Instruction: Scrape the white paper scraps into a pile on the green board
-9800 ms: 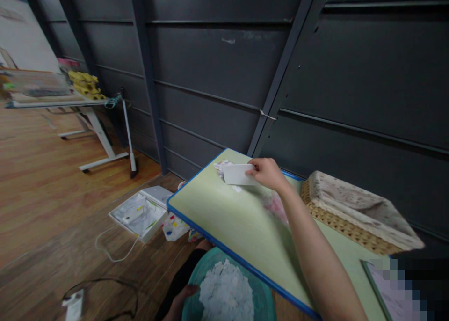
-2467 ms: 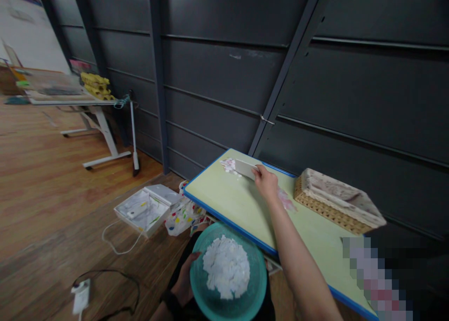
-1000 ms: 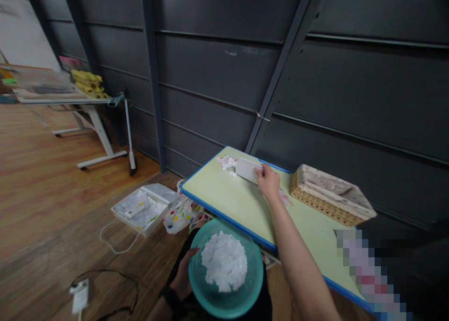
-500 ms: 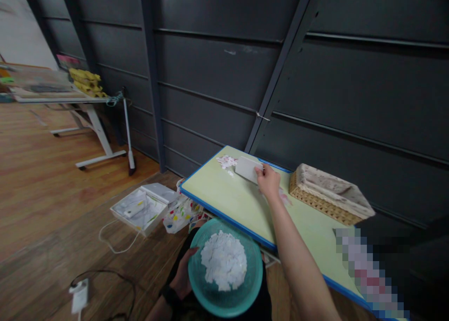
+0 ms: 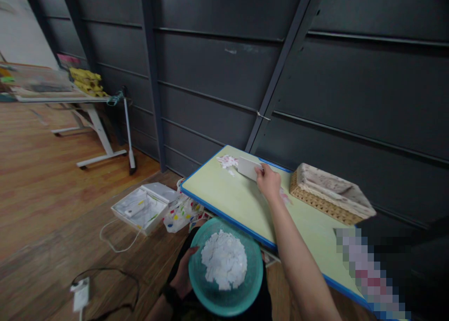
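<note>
My right hand point(image 5: 268, 179) is closed on one end of a flat white scraper point(image 5: 248, 167), which is tilted over the pale green tabletop point(image 5: 242, 208). Just left of the scraper lies a heap of small white paper-like scraps point(image 5: 227, 161), with a few more in front of it. Down at my lap, my left hand point(image 5: 185, 270) grips the left rim of a teal plastic basin point(image 5: 250, 283); its fingers under the basin are hidden. A mound of white crumbled flakes point(image 5: 224, 259) fills the middle of the basin.
A wicker basket point(image 5: 322, 204) with a cloth liner stands on the table's right part, near the dark panelled wall point(image 5: 210, 68). On the floor to the left are an open white box point(image 5: 140, 208), a dotted plastic bag point(image 5: 180, 215) and a power strip point(image 5: 81, 294) with cables.
The scraper has shifted very slightly to the right with my right hand. My left hand and the basin stay as they were.
</note>
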{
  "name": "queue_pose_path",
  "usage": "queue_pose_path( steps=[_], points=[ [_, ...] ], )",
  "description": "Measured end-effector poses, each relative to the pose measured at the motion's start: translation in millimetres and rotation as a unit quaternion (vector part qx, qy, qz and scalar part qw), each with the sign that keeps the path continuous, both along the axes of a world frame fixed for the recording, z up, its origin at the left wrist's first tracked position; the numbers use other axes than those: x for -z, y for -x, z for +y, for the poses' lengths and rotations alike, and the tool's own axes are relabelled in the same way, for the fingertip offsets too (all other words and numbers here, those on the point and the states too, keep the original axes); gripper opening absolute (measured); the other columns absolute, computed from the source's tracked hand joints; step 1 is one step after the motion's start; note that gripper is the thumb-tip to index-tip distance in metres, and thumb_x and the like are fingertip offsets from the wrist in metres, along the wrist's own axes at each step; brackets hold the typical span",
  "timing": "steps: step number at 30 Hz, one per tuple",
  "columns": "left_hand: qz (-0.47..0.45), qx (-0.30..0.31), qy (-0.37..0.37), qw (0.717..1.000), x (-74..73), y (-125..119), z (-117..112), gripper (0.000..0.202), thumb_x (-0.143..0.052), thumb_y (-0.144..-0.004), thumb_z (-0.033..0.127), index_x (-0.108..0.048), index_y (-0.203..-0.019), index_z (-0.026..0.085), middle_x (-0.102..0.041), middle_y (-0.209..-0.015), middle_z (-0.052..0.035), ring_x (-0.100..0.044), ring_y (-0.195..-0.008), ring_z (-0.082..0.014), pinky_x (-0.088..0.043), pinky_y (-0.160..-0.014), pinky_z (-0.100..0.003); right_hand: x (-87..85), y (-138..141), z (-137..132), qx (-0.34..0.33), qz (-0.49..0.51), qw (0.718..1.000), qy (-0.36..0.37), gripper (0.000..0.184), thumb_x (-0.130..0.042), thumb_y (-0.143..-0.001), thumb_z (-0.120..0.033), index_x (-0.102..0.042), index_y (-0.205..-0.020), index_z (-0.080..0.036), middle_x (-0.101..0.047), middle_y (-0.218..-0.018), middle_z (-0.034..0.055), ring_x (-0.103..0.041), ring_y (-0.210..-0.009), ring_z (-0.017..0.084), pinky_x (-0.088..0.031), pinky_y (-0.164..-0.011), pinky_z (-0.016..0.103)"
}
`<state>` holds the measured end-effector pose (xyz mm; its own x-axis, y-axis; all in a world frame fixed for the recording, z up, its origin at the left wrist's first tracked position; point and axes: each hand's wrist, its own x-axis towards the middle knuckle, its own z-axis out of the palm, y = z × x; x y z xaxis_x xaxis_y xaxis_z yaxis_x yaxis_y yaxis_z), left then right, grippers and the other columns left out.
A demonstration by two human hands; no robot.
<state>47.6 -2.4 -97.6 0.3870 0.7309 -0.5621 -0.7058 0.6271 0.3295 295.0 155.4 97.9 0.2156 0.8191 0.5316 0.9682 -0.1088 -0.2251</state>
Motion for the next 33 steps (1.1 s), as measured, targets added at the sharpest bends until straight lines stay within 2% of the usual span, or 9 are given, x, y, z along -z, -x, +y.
queue_pose_path(
  steps=[5, 8, 17, 23, 30, 33],
  points=[
    [0.021, -0.002, 0.001, 1.000, 0.0, 0, 0, 0.035, -0.057, -0.081, 0.026, -0.062, -0.106, 0.002, -0.077, -0.073, -0.0125, -0.072, -0.081, -0.0301, -0.051, -0.076, -0.039, 4.4, 7, 0, -0.032, 0.012, 0.999, -0.005, 0.033, -0.042, -0.092, -0.034, -0.064, -0.111, -0.018, -0.070, -0.084, 0.0096, -0.060, -0.071, 0.020, -0.032, -0.064, 0.027],
    [0.007, -0.002, -0.002, 1.000, 1.4, 1, 0, 0.034, -0.058, -0.081, 0.025, -0.062, -0.108, 0.004, -0.078, -0.076, -0.0120, -0.072, -0.082, -0.0297, -0.051, -0.077, -0.039, 4.8, 8, 0, -0.044, 0.010, 0.999, -0.001, 0.033, -0.042, -0.092, -0.034, -0.064, -0.110, -0.018, -0.070, -0.084, 0.0095, -0.060, -0.072, 0.020, -0.032, -0.064, 0.027],
    [0.012, -0.001, 0.004, 1.000, -5.3, 2, -1, 0.033, -0.059, -0.080, 0.023, -0.063, -0.106, 0.003, -0.077, -0.074, -0.0117, -0.072, -0.081, -0.0297, -0.051, -0.077, -0.039, -2.3, -2, -2, 0.008, -0.013, 1.000, 0.002, 0.034, -0.042, -0.091, -0.033, -0.065, -0.111, -0.018, -0.070, -0.081, 0.0111, -0.059, -0.068, 0.020, -0.032, -0.062, 0.028],
    [0.021, -0.009, 0.003, 1.000, -1.7, 1, 0, 0.033, -0.062, -0.078, 0.024, -0.063, -0.105, 0.004, -0.076, -0.067, -0.0103, -0.071, -0.065, -0.0290, -0.051, -0.074, -0.040, -4.3, -3, -3, 0.031, -0.002, 0.999, -0.010, 0.036, -0.041, -0.091, -0.033, -0.063, -0.113, -0.016, -0.070, -0.082, 0.0122, -0.059, -0.069, 0.020, -0.031, -0.062, 0.027],
    [0.028, -0.006, 0.008, 1.000, -6.6, 0, 0, 0.031, -0.057, -0.081, 0.024, -0.062, -0.104, 0.004, -0.076, -0.071, -0.0123, -0.072, -0.078, -0.0300, -0.051, -0.077, -0.040, -2.2, -3, -3, 0.042, 0.000, 0.999, -0.016, 0.036, -0.042, -0.092, -0.034, -0.064, -0.114, -0.016, -0.070, -0.082, 0.0125, -0.059, -0.068, 0.020, -0.030, -0.061, 0.027],
    [0.020, -0.006, 0.010, 1.000, -5.2, 0, -1, 0.035, -0.058, -0.080, 0.024, -0.062, -0.107, 0.003, -0.077, -0.073, -0.0125, -0.072, -0.078, -0.0303, -0.051, -0.078, -0.040, 2.3, 0, -1, 0.007, 0.007, 1.000, -0.027, 0.036, -0.042, -0.092, -0.035, -0.064, -0.114, -0.017, -0.071, -0.083, 0.0111, -0.060, -0.068, 0.019, -0.031, -0.062, 0.026]
  ],
)
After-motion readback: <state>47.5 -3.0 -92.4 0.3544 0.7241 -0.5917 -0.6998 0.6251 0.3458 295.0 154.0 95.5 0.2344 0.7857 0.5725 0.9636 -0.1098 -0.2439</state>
